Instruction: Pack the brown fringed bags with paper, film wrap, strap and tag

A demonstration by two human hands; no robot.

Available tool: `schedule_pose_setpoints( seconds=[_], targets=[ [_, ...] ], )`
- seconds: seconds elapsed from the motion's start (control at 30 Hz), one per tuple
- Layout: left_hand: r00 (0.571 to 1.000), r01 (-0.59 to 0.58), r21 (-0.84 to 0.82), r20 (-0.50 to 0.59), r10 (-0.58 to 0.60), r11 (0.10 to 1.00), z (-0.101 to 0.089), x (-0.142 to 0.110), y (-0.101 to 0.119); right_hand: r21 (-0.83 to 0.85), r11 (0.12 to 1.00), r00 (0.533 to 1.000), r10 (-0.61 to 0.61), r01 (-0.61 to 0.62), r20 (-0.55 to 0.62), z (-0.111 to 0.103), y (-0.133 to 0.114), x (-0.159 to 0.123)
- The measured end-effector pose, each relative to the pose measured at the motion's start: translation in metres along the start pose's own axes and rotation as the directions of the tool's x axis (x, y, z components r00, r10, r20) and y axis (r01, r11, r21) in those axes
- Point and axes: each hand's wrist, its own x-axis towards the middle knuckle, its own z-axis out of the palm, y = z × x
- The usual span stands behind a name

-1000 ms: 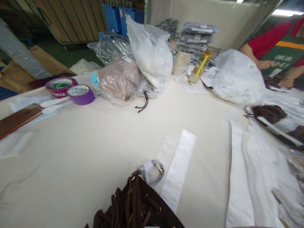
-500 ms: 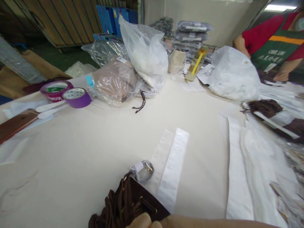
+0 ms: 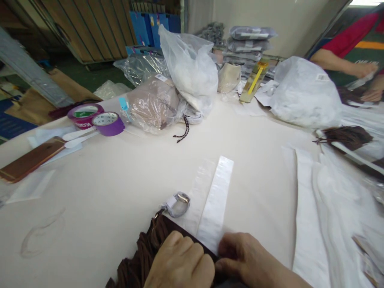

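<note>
Clearly, the left hand (image 3: 181,262) has its fingers curled closed on the upper edge of the brown fringed bag (image 3: 136,254) at the bottom centre of the frame, fingertips hidden. Just beside it, the right hand (image 3: 249,256) bends thumb and fingers at the bag's right end; blur keeps me from telling whether they pinch it. At the bag's far corner hangs a wrapped loop (image 3: 177,205) with a metal clasp, resting on the table (image 3: 144,164). A white strip (image 3: 216,200) runs up the middle from the bag's edge, so a sideways shove could drag or crease it. A hard tug might snag the fringe under the knuckles, or swing the clasp into the bag if its wrapping slips. Farther out, tape rolls (image 3: 108,123) sit at left, above a phone (image 3: 33,158); white sheets (image 3: 310,216) lie at right, where a wide elbow could ruffle them.
</note>
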Motion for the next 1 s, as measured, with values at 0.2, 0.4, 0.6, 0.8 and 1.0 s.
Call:
schedule_pose_setpoints(
  seconds=[0.2, 0.4, 0.6, 0.8, 1.0],
  targets=[
    [0.999, 0.028, -0.01, 0.036, -0.028, 1.0, 0.023, -0.01, -0.001, -0.046, 0.999, 1.0, 0.019, -0.02, -0.022, 0.009, 0.002, -0.008],
    [0.941, 0.163, -0.145, 0.319, -0.109, 0.976, 0.035, -0.011, -0.003, -0.065, 0.989, 0.99, -0.135, 0.132, -0.03, 0.013, 0.008, -0.006],
    [0.832, 0.334, -0.34, 0.545, -0.105, 0.879, -0.014, -0.001, -0.017, -0.011, 0.993, 0.989, -0.118, 0.118, -0.085, 0.007, 0.001, -0.018],
    [0.786, 0.385, -0.307, 0.603, -0.136, 0.87, -0.009, -0.002, -0.025, -0.04, 0.972, 0.921, -0.233, 0.232, -0.313, 0.03, -0.007, -0.048],
    [0.765, 0.407, -0.287, 0.626, -0.152, 0.867, 0.004, -0.009, -0.028, -0.379, 0.923, 0.712, -0.304, 0.057, -0.633, 0.09, 0.023, -0.036]
  ],
)
